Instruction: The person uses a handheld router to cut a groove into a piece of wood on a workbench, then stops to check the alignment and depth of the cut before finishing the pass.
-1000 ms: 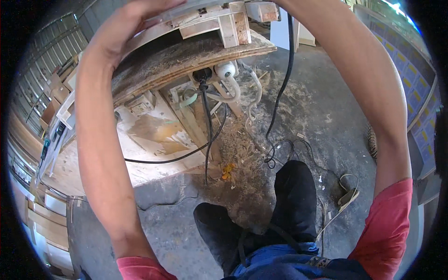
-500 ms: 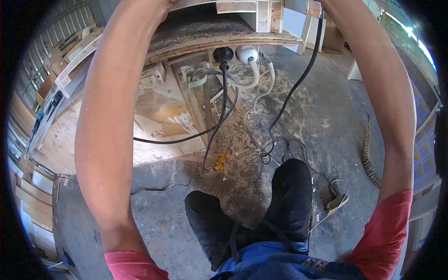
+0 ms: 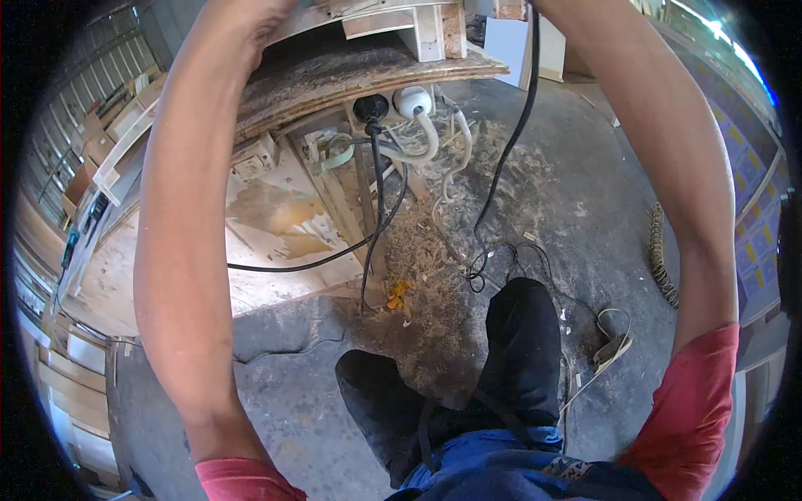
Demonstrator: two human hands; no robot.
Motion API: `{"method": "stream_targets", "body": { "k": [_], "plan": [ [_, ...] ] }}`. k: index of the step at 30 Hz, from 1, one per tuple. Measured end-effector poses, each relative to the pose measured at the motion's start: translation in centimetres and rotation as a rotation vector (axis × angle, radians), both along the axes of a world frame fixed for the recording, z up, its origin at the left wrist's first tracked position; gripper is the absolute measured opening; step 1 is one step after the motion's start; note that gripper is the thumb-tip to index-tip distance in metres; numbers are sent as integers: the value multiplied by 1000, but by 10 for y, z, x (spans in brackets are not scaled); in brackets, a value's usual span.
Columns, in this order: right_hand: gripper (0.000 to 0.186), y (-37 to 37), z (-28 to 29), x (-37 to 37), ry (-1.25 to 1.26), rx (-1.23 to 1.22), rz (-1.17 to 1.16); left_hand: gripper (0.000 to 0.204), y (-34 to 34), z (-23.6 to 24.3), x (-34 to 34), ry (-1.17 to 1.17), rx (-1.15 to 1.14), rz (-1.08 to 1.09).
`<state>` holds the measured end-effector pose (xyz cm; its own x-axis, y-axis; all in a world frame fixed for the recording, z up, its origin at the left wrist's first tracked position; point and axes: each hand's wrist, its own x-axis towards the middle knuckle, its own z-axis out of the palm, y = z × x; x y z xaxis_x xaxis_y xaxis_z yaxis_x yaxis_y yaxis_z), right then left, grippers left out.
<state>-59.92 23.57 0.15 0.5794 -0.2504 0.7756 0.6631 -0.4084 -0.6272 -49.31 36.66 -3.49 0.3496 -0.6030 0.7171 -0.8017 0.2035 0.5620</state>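
Both my forearms reach up past the top edge, so my left hand and my right hand are out of the picture. The left wrist ends beside a pale curved panel piece (image 3: 380, 23) that lies above a worn plywood shelf (image 3: 351, 96). Close to where my right arm leaves the picture, a thick black cable (image 3: 516, 129) hangs down and runs to the floor. What either hand holds or touches cannot be seen. Under the shelf sit a black round plug (image 3: 370, 107) and a white round fitting (image 3: 413, 102) with a pale hose.
Sawdust (image 3: 422, 242) and a crumpled yellow scrap (image 3: 398, 294) lie on the concrete floor before my knees. A stained board (image 3: 276, 217) leans low at left. Loose cable coils (image 3: 501, 259), a power strip (image 3: 612, 353) and a ribbed hose (image 3: 660, 259) lie at right.
The shelf, plugs and hanging cable have shifted left in the view as the head turned slightly right. Both arms stay raised, also shifted a little left at the top.
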Motion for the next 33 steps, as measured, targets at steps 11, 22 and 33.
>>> {"method": "stream_targets", "body": {
  "k": [11,22,33],
  "plan": [
    [29,1,7,1,5,86,-17,18,1,6,-16,113,119,140],
    [32,1,7,2,24,99,-95,15,-2,11,-3,62,195,211],
    [29,-5,4,4,-18,95,12,15,-4,13,2,65,207,205]
  ]
}}
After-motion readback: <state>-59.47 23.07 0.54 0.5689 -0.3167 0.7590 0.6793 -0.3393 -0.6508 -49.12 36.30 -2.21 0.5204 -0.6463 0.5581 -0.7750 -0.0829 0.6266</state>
